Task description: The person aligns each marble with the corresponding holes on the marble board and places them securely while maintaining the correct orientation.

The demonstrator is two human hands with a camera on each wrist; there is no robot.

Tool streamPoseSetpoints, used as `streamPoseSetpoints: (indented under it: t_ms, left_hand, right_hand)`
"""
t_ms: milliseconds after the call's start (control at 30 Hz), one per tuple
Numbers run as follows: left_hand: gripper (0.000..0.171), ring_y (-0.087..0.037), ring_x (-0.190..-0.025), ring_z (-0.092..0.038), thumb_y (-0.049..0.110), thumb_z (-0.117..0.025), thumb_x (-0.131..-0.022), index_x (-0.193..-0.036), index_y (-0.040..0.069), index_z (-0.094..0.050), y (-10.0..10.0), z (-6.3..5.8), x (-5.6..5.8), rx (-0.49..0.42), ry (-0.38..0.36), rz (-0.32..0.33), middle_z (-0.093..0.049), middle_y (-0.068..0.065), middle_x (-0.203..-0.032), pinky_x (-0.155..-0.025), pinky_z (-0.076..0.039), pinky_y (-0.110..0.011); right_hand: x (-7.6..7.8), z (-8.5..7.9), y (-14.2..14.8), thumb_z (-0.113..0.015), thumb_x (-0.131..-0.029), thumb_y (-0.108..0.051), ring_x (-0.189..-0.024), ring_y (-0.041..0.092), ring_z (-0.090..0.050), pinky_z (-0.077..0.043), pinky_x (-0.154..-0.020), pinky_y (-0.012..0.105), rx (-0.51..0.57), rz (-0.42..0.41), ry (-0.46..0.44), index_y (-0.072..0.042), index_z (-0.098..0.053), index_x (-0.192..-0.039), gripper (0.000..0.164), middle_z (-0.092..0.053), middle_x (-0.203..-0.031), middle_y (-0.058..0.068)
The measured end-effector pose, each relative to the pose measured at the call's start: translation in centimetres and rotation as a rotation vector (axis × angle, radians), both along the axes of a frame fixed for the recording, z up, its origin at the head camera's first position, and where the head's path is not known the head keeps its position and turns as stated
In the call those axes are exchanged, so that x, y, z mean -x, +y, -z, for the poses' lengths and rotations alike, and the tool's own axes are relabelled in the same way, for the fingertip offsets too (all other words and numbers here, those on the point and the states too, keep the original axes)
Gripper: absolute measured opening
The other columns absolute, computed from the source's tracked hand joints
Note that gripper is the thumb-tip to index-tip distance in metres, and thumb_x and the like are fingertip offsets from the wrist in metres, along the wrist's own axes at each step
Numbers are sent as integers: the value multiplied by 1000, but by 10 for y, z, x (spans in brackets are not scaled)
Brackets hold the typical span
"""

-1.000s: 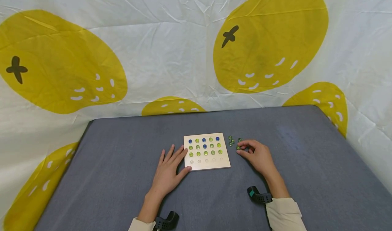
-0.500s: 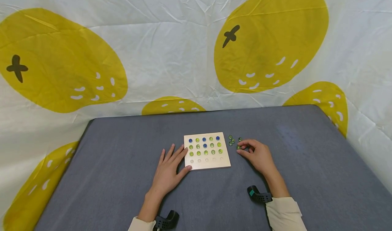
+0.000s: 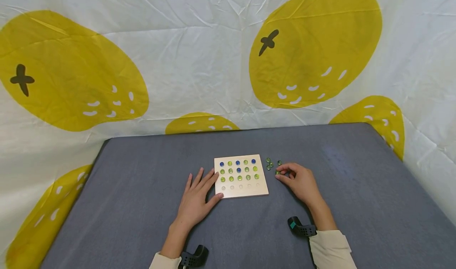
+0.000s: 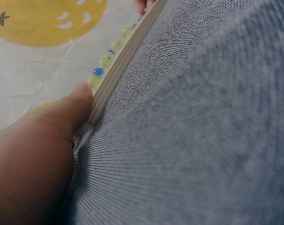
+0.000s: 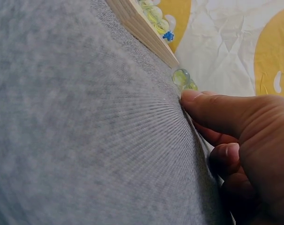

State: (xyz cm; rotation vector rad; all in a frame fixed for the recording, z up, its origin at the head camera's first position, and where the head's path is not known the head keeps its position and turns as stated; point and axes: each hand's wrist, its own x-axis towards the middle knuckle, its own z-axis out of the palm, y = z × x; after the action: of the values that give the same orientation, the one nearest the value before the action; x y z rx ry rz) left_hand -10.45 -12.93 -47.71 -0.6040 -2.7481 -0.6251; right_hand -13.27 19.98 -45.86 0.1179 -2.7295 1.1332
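Note:
A pale wooden board [image 3: 263, 182] lies on the table with rows of round hollows. Green marbles and a few blue marbles [image 3: 238, 170] fill its three far rows; the nearest row shows bare hollows. My left hand [image 3: 194, 205] is spread at the board's left side, fingertips and thumb touching its edge. Right of the board, my right hand [image 3: 301, 182] pinches a green marble [image 3: 277, 172] between thumb and index finger, low at the cloth. Its other fingers are curled, seen in the right wrist view. Several loose green marbles [image 3: 268, 160] lie between that hand and the board.
Grey cloth [image 3: 142, 182] covers the table. Behind it hangs a white curtain [image 3: 199, 63] with large yellow shapes. Each wrist wears a black camera mount [image 3: 301, 227] close above the cloth.

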Motion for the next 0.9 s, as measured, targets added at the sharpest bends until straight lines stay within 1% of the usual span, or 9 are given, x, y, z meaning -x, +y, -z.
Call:
streamPoseSetpoints:
  t_ms: [267, 433, 633, 767, 900]
  left_hand:
    - [64, -31, -141, -24, 52, -58, -91, -144, 19, -46, 0, 2, 0, -5, -3, 3, -43, -2, -147, -114, -11, -54]
    - [64, -31, -141, -24, 52, -58, -90, -145, 19, -46, 0, 2, 0, -3, -3, 3, -43, -2, -147, -114, -11, -55]
    - [65, -31, -141, -25, 52, -58, -90, -144, 19, -46, 0, 1, 0, -3, 2, 4, -43, -2, -147, -114, -12, -55]
    - [64, -31, -141, -25, 52, -58, -91, -145, 19, -46, 0, 1, 0, -2, 2, 4, -42, -2, -147, -113, -12, -55]
    - [64, -31, -141, -25, 52, -58, -91, -144, 19, -46, 0, 1, 0, 0, 3, 6, -42, -2, -147, -113, -12, -55]
  right_hand:
    - [-2, -3, -2, -77, -82, -17, -58, 14, -48, -39, -51, 26, 27, -5, 6, -14, -73, -96, 15, -63, -79, -2]
    - [-3, -6, -5, -77, -83, -18, -62, 15, -51, -42, -53, 26, 55, -6, -5, -14, -73, -98, 17, -64, -81, -2]
    - [-2, -10, -9, -77, -82, -19, -62, 15, -50, -41, -53, 26, 84, -2, -1, -14, -73, -97, 16, -63, -80, -2]
    - [-2, -12, -14, -78, -82, -19, -60, 15, -49, -39, -51, 26, 85, -24, 22, -13, -73, -96, 16, -62, -77, -2]
    - [-3, -14, -19, -77, -82, -19, -59, 14, -48, -39, -51, 26, 91, -45, 26, -14, -73, -95, 15, -62, -76, -4]
